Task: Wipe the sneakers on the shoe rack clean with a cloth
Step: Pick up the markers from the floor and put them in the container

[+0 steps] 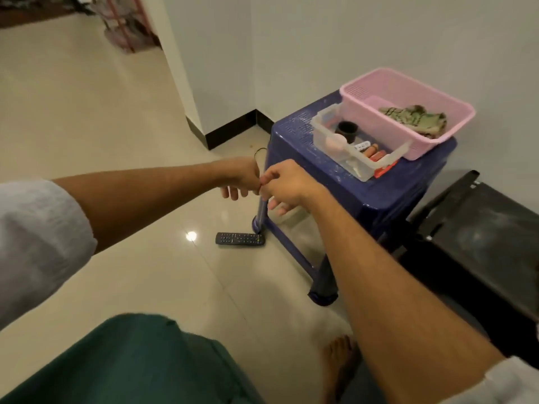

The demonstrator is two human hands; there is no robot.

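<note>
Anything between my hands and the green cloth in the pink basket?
Only the clear plastic tray of small items, in front of the pink plastic basket, and that basket's near wall; nothing covers the green patterned cloth.

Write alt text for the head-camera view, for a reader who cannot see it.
A person's left hand and right hand touch above a tiled floor, in front of a blue plastic stool. The stool carries a pink basket holding a crumpled green cloth and a clear tray of small items; a black remote lies by its leg.

Arms outstretched, left hand (239,177) loosely curled — right hand (287,185) touching it
</note>
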